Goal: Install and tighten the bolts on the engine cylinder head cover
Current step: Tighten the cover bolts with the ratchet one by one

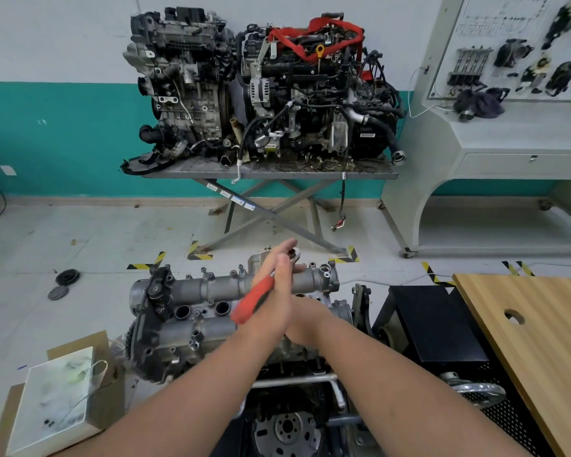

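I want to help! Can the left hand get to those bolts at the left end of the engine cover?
Probably yes. The left hand is busy on the red-handled ratchet with the right hand, but nothing blocks the way across the cylinder head cover.
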{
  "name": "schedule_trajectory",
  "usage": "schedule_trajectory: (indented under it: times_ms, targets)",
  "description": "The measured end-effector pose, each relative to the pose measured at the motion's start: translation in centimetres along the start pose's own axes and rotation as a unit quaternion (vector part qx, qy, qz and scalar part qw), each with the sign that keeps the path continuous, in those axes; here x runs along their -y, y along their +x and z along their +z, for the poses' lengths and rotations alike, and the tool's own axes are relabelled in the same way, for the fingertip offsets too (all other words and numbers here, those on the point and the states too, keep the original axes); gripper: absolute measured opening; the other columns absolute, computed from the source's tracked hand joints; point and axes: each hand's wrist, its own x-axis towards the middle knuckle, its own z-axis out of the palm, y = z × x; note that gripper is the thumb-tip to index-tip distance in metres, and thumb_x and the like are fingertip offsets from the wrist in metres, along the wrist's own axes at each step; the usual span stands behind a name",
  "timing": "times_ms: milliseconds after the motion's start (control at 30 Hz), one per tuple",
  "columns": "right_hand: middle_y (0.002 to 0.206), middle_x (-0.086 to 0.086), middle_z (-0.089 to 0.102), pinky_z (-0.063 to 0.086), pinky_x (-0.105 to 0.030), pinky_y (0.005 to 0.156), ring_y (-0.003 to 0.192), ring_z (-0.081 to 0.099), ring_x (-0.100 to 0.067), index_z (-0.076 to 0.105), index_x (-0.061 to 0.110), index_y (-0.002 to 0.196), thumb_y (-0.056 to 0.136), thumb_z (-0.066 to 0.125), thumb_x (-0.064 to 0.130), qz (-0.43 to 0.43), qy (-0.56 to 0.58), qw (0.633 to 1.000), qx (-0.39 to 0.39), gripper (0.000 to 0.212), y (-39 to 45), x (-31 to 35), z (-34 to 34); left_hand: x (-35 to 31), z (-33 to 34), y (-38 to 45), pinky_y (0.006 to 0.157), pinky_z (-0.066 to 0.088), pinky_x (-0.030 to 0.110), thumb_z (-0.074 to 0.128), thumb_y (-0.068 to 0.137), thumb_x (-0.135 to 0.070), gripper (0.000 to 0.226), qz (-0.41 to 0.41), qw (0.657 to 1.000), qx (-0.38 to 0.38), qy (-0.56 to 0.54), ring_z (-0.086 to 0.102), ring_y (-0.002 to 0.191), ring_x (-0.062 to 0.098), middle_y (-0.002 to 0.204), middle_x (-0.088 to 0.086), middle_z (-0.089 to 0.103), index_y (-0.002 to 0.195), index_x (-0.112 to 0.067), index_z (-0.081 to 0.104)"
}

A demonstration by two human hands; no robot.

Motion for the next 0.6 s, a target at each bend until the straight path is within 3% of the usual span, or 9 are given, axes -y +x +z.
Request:
schedule_trajectory:
  times_ms: [33, 100, 200, 300, 433, 600]
  targets:
    - [0.118, -0.014, 0.066, 0.042, -0.038, 0.082, 0.101, 0.059, -0.030, 0.058, 0.013, 0.105, 0.101, 0.033, 0.021, -0.006, -0.009, 1.000, 0.004, 0.027, 0.0, -0.1, 0.1, -0.1, 0.2, 0.2, 0.090, 0.053, 0.036, 0.031, 0.088, -0.074, 0.046, -0.057, 0.997, -0.007, -0.043, 0.068, 0.097, 0.005, 0.108, -0.010, 0.073, 0.115, -0.054, 0.062]
    - [0.116, -0.012, 0.067, 0.038, -0.036, 0.078, 0.097, 0.056, -0.029, 0.056, 0.017, 0.099, 0.101, 0.034, 0.024, -0.010, -0.034, 0.999, 0.003, 0.023, 0.0, -0.3, 0.1, -0.3, 0.6, 0.8, 0.082, 0.052, 0.037, 0.033, 0.090, -0.066, 0.046, -0.146, 0.978, -0.029, -0.146, 0.069, 0.080, 0.013, 0.093, -0.001, 0.076, 0.105, -0.040, 0.069]
    - [0.114, -0.011, 0.067, 0.045, -0.038, 0.083, 0.097, 0.059, -0.029, 0.062, 0.014, 0.111, 0.103, 0.033, 0.034, -0.019, -0.062, 0.998, 0.005, 0.035, 0.0, -0.2, 0.1, -1.0, 0.0, 2.1, 0.063, 0.050, 0.032, 0.034, 0.105, -0.046, 0.042, -0.193, 0.959, -0.040, -0.202, 0.062, 0.062, 0.020, 0.074, 0.009, 0.072, 0.104, -0.016, 0.063]
    - [0.116, -0.012, 0.065, 0.048, -0.041, 0.092, 0.107, 0.059, -0.031, 0.061, 0.015, 0.109, 0.104, 0.032, 0.041, -0.023, -0.070, 0.997, 0.022, 0.039, -0.1, -0.2, -0.2, -1.3, -1.1, 2.6, 0.062, 0.053, 0.030, 0.036, 0.107, -0.039, 0.036, -0.215, 0.953, 0.015, -0.215, 0.062, 0.062, 0.021, 0.074, 0.010, 0.070, 0.107, -0.008, 0.055]
    - [0.117, -0.011, 0.063, 0.047, -0.042, 0.096, 0.110, 0.056, -0.030, 0.060, 0.017, 0.107, 0.104, 0.034, 0.046, -0.010, -0.062, 0.998, 0.028, 0.039, -0.3, -0.4, -0.1, -1.9, -2.2, 2.5, 0.067, 0.056, 0.030, 0.038, 0.107, -0.037, 0.029, -0.228, 0.948, 0.106, -0.196, 0.065, 0.071, 0.021, 0.079, 0.010, 0.070, 0.108, -0.011, 0.053]
    - [0.118, -0.011, 0.062, 0.046, -0.040, 0.097, 0.112, 0.056, -0.031, 0.060, 0.017, 0.108, 0.103, 0.035, 0.050, -0.002, -0.056, 0.998, 0.031, 0.042, -0.2, -0.4, 0.1, -3.7, -2.8, 3.9, 0.072, 0.057, 0.034, 0.043, 0.106, -0.034, 0.024, -0.283, 0.942, 0.149, -0.103, 0.069, 0.069, 0.024, 0.072, 0.010, 0.069, 0.101, -0.013, 0.052]
